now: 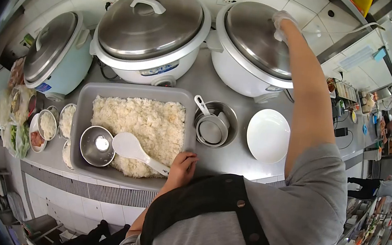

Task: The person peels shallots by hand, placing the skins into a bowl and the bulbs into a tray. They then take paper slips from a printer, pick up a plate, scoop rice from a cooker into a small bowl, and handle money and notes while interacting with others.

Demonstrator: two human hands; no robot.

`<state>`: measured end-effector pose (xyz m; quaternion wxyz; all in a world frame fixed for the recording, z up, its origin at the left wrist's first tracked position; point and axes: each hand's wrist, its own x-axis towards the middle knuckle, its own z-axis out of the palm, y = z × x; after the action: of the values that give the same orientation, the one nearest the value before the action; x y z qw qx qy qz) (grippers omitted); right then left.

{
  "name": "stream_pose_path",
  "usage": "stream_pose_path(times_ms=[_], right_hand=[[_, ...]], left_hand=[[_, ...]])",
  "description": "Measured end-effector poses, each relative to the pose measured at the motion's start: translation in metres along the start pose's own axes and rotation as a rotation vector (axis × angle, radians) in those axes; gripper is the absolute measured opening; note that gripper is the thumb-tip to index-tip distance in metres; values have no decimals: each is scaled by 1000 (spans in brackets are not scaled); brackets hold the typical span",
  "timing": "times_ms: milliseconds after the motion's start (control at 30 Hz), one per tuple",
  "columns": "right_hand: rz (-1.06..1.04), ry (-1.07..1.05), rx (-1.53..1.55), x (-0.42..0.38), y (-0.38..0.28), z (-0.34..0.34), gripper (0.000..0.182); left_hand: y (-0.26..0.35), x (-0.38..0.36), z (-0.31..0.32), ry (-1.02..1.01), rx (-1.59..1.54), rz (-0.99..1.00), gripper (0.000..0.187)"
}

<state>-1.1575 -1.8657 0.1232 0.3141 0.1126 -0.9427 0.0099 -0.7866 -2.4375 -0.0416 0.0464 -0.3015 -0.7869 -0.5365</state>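
Risks, left to right: white paddle point(130, 147) lies loose on the rice point(142, 121) in the grey tub point(83, 104), handle end just by the left hand point(182, 166); a nudge likely tips it or flicks rice onto the counter point(211, 156). Steel bowl point(97, 146) past the paddle could slide. Lifting the lid point(255, 34) of the right-hand cooker point(248, 55) could vent steam onto the forearm above it.

Left hand: bare, fingers curled, resting on the tub's near rim, holding nothing. Right hand point(282, 23): gloved, stretched far out, closed on the lid's knob; knob itself hidden. White plate point(268, 135) and steel measuring cups point(213, 124) sit between the hands
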Motion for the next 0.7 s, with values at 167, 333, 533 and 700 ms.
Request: stream_pose_path(times_ms=[167, 333, 533, 700], right_hand=[[99, -585, -487, 20, -54, -70, 16], [23, -597, -499, 63, -38, -75, 18], [-26, 27, -137, 150, -219, -66, 27], [112, -116, 38, 205, -349, 3, 21]], left_hand=[[0, 3, 1, -1, -14, -29, 25], [-2, 2, 0, -30, -2, -36, 25], [3, 6, 3, -8, 13, -33, 24], [-1, 1, 1, -6, -1, -19, 23]])
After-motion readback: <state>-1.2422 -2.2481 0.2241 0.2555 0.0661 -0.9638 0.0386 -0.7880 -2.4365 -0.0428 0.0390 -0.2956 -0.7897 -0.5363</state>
